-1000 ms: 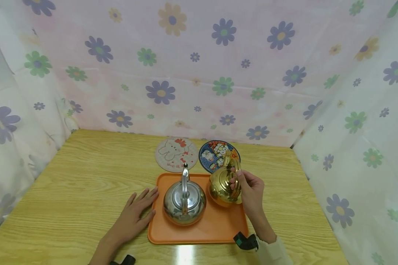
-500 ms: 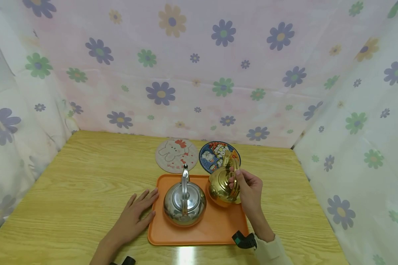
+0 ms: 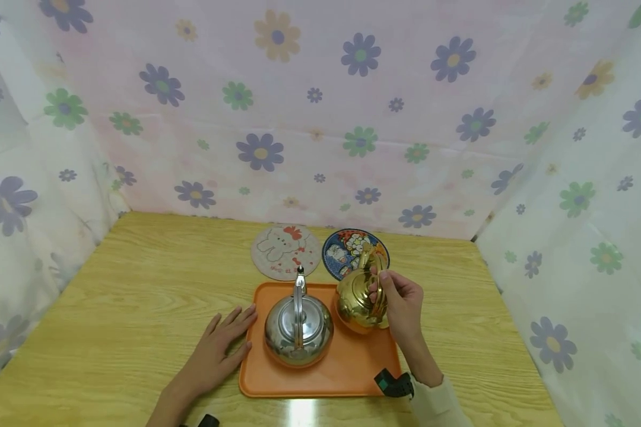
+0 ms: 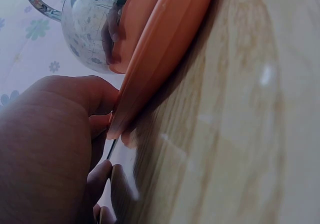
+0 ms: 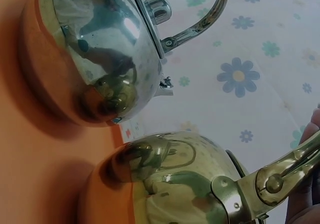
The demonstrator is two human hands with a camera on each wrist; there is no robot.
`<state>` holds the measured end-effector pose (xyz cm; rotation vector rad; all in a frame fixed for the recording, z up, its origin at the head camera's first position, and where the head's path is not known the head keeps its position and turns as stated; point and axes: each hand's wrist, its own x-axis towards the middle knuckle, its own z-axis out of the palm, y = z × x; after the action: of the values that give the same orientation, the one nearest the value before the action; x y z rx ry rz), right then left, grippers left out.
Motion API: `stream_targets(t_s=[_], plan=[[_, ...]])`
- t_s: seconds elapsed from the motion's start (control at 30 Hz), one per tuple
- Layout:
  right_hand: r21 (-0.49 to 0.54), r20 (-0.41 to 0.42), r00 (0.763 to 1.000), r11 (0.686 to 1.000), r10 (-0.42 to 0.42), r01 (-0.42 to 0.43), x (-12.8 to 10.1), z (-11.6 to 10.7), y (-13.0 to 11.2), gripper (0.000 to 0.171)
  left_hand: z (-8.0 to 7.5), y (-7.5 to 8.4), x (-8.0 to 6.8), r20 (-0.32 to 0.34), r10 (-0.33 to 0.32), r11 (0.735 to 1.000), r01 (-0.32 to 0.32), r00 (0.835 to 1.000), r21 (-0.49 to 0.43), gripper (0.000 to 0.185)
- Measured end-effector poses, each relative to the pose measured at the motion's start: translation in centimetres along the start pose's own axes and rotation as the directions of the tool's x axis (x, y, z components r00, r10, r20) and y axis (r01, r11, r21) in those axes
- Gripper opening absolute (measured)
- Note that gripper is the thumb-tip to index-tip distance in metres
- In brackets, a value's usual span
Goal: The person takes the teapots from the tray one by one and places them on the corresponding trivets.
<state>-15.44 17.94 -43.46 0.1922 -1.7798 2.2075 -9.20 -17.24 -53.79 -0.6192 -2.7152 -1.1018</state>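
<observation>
On an orange tray [image 3: 347, 379] sits a shiny silver kettle [image 3: 299, 332], its arched handle upright and its spout toward the back. To its right, a gold kettle [image 3: 352, 305] overlaps the tray's back right part in the head view, with its lid showing to the left. My right hand [image 3: 406, 308] grips the gold kettle's handle, fingers through it and thumb on top. My left hand [image 3: 219, 347] lies spread at the tray's left side, fingertips and thumb touching the rim. Close up in the left wrist view, the thumb meets the tray edge [image 4: 160, 48].
Behind the tray lie two round mats, a pale one with a rabbit [image 3: 278, 252] and a dark blue cartoon one [image 3: 333, 255]. The gold spout overlaps the blue mat in the head view. A flowered curtain [image 3: 310, 118] encloses the wooden table [image 3: 139, 284] at the back and sides.
</observation>
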Motion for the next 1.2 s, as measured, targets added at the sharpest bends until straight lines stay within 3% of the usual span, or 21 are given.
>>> stream_targets(t_s=[1.2], plan=[[0.018, -0.025, 1.000, 1.000, 0.004, -0.003, 1.9, 1.1, -0.1, 0.030, 0.1, -0.2, 0.0, 0.015, -0.018, 1.000, 0.018, 1.000, -0.007, 0.053]])
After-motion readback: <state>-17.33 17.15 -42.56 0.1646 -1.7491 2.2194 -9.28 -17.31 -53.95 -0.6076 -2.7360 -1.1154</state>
